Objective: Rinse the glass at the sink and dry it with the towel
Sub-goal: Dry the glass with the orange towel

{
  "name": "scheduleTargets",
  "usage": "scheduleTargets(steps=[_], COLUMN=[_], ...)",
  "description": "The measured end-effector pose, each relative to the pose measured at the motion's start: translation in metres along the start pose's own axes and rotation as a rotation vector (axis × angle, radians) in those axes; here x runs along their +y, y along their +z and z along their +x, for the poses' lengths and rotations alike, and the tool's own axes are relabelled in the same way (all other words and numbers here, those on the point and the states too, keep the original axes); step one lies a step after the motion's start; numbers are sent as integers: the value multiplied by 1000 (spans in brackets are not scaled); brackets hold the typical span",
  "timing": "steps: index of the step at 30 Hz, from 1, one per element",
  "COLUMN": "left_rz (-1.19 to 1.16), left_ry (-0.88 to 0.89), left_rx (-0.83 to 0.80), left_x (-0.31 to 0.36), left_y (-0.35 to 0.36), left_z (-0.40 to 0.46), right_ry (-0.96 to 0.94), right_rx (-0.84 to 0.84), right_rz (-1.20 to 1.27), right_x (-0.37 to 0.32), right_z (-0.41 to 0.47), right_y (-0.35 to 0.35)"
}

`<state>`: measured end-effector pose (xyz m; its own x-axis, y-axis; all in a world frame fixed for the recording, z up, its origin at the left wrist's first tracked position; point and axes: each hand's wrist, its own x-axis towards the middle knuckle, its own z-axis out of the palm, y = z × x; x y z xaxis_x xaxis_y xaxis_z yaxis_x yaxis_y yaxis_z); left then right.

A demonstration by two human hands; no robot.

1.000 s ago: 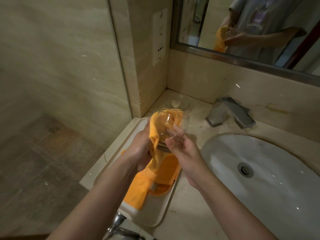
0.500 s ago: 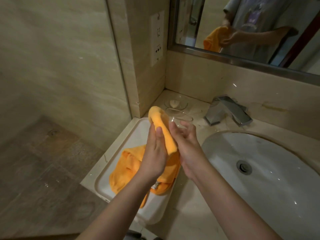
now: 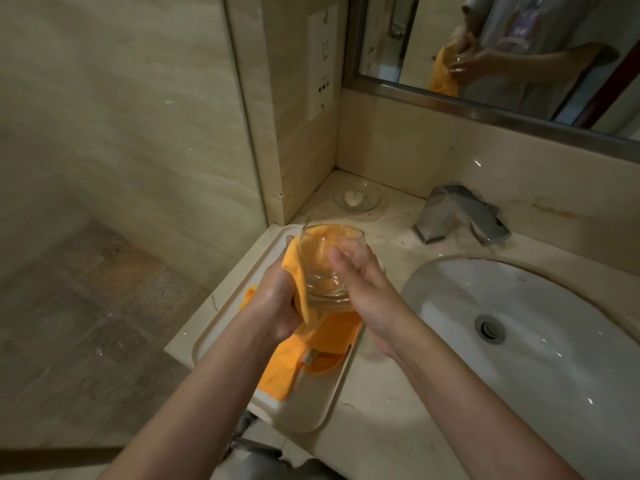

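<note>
Tray (image 3: 313, 415) under towel (image 3: 304, 351); soap dish (image 3: 356, 199) behind.

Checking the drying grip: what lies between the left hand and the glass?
In the head view, the orange towel lies between the left hand and the glass; the right hand touches the glass directly.

Marble counter (image 3: 377, 403) w/ tray (image 3: 313, 407), soap dish (image 3: 358, 199), faucet (image 3: 460, 216).

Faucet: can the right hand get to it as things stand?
Probably not right away: the right hand holds the glass, which the left hand wipes with the orange towel. The path to the faucet itself looks clear over bare counter.
</note>
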<state>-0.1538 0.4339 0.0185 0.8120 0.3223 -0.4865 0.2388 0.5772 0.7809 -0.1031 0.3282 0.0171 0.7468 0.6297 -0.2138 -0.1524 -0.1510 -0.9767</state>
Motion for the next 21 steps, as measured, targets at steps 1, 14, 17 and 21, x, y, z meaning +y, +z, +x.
scheduleTargets(steps=[1, 14, 17, 21], left_rz=[-2, 303, 191, 171], left_ry=[2, 384, 192, 82], left_rx=[14, 74, 24, -8], left_x=[-3, -28, -11, 7], left_y=[0, 18, 8, 2], left_z=[0, -8, -1, -1], right_ry=[5, 1, -39, -66], right_rx=[27, 155, 103, 21], right_rz=[-51, 117, 117, 100], right_x=[-1, -7, -6, -7], right_z=[1, -6, -1, 2], right_y=[0, -1, -2, -1])
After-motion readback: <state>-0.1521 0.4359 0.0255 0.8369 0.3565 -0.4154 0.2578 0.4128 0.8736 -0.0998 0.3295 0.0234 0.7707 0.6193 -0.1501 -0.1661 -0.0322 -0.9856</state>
